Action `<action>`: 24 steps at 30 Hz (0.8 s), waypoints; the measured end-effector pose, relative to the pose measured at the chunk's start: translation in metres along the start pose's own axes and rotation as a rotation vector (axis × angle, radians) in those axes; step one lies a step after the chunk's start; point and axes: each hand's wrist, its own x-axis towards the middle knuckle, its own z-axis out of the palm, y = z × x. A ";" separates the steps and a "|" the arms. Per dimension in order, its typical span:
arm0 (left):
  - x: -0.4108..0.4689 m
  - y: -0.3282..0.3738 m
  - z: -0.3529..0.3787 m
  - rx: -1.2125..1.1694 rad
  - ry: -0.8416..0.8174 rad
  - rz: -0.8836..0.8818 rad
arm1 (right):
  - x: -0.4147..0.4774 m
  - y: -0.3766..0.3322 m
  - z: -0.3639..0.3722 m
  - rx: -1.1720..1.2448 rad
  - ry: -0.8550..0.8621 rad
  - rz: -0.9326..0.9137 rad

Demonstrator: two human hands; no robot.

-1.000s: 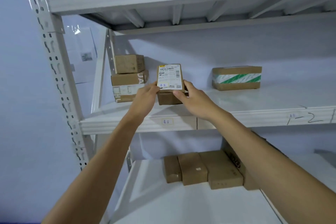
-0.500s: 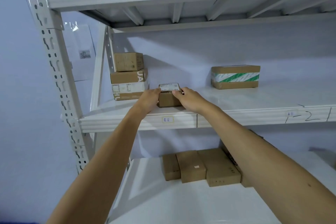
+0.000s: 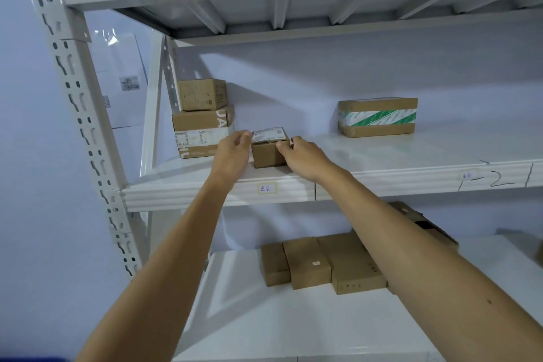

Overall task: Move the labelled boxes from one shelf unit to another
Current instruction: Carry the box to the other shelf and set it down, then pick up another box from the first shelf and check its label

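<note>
A small brown labelled box (image 3: 269, 154) with a white label on top stands on the middle shelf (image 3: 382, 156) near its front edge. My left hand (image 3: 232, 153) is against the box's left side, fingertips at the label's left corner. My right hand (image 3: 305, 157) holds the right side, thumb on the front face and fingers around the top right edge. Both forearms reach up from below.
Two stacked cardboard boxes (image 3: 202, 120) stand just left of the small box, by the upright post (image 3: 76, 103). A box with green-striped tape (image 3: 377, 117) sits further right. Several brown boxes (image 3: 323, 263) lie on the lower shelf. Another shelf hangs overhead.
The box was held tilted up with its label facing me. It has come down flat onto the shelf, and my hands stay at its sides.
</note>
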 end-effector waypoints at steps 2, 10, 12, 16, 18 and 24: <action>-0.006 -0.001 -0.002 -0.048 0.134 0.092 | -0.004 0.001 -0.004 0.068 0.040 -0.004; -0.049 0.024 0.029 -0.222 0.163 0.315 | -0.033 0.022 -0.024 0.261 0.213 -0.013; -0.056 0.035 0.043 -0.240 0.099 0.366 | -0.046 0.032 -0.029 0.251 0.245 -0.016; -0.072 0.048 0.082 -0.292 -0.026 0.400 | -0.076 0.056 -0.045 0.269 0.301 -0.019; -0.081 0.051 0.105 -0.330 -0.080 0.393 | -0.090 0.072 -0.060 0.260 0.350 0.001; -0.113 0.068 0.172 -0.375 -0.246 0.356 | -0.130 0.129 -0.119 0.274 0.504 0.060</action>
